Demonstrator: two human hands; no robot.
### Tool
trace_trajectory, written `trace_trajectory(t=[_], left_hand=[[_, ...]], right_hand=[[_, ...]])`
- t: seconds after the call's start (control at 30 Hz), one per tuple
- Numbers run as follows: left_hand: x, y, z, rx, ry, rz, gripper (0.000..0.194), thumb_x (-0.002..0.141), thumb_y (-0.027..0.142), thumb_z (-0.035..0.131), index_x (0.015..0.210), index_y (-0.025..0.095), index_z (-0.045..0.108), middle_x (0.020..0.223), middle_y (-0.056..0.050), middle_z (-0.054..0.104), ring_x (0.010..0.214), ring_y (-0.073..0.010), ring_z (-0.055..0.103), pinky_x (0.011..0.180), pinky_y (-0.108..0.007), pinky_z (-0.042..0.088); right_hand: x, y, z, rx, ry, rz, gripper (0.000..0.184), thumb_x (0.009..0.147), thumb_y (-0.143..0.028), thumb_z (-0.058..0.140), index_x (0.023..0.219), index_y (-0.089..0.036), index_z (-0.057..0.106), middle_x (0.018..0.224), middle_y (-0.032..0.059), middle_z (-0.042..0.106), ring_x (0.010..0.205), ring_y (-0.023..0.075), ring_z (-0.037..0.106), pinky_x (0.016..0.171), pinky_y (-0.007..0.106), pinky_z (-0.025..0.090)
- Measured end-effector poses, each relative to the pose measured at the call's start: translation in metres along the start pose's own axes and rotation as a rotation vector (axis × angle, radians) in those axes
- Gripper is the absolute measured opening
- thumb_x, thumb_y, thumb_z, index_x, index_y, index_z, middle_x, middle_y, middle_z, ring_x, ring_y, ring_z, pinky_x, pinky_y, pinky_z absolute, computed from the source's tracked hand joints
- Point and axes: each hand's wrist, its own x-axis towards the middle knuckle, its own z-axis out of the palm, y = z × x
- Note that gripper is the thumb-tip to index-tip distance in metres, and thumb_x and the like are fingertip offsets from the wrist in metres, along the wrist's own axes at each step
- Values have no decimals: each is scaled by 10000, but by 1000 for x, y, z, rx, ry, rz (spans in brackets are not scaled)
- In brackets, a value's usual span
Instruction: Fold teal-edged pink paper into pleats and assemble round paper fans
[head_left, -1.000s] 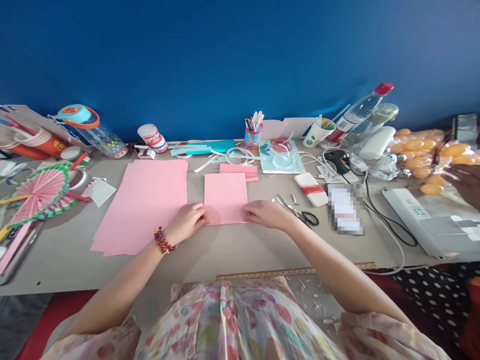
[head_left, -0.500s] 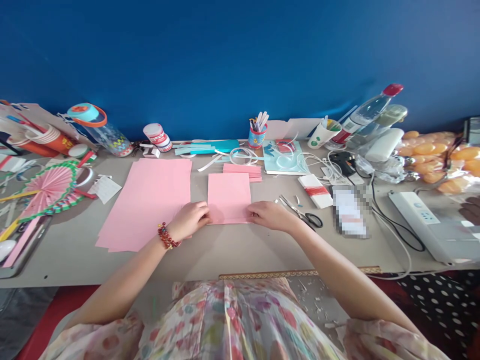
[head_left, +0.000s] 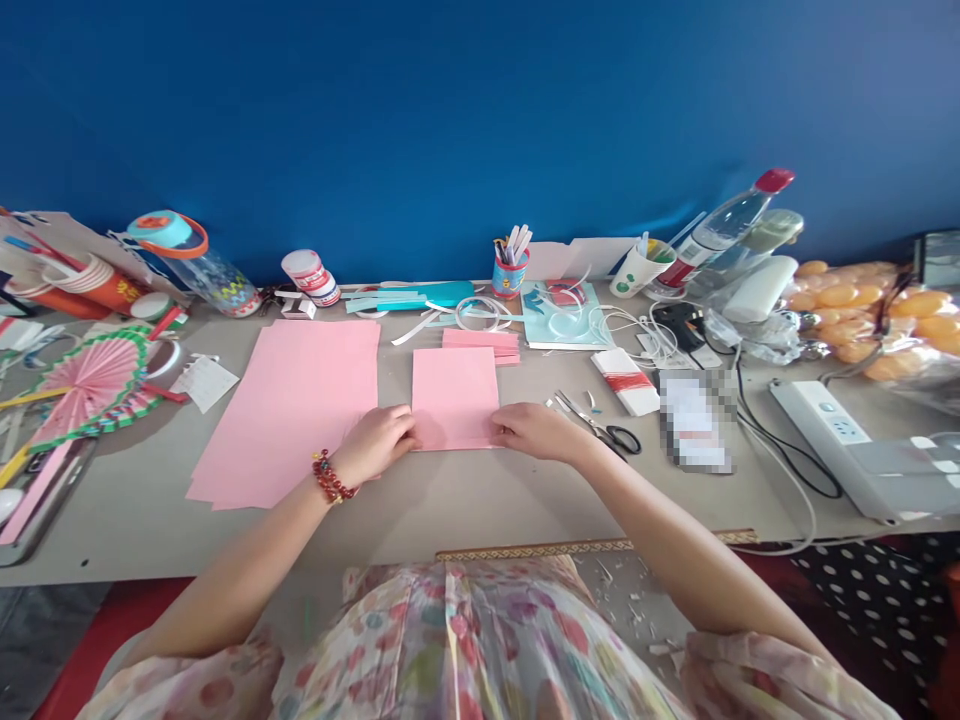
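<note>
Pinching pink paper (head_left: 454,395) (flat, squarish) at its corners.

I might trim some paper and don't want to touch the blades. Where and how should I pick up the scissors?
I'd pinch the black handle loops from above, coming in from the right. The scissors lie flat, loops toward the near right, blades pointing away to the far left.

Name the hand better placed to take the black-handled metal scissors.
Probably the right hand: nearer the scissors, while the left hand is at the left edge of the small rectangular pink paper.
</note>
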Motion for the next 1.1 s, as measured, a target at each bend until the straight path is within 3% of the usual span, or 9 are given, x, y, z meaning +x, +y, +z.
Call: trace_trajectory(t=[0.77,0.97,1.1], left_hand=[[-4,-4,7,8,37,16,223,927,299,570,739,185,529,812,-19,563,688,-163,538,618,-278,359],[-9,-7,13,-2,88,44,107,937,268,551,876,181,561,889,-25,595,803,-177,576,700,-292,400],[-14,1,14,64,133,119,161,984,243,463,940,200,611,964,-35,612,902,-185,569,795,-320,410]], right_hand=[[0,-6,-1,-97,-20,24,156,921,-196,498,899,-193,653,964,70,714,912,223,644,713,267,371],[0,-5,0,-114,-3,12,170,931,-204,477,902,-189,644,964,60,713,903,214,647,702,261,370],[0,-4,1,-129,8,0,168,928,-199,479,887,-182,641,968,63,712,909,213,646,706,261,369]])
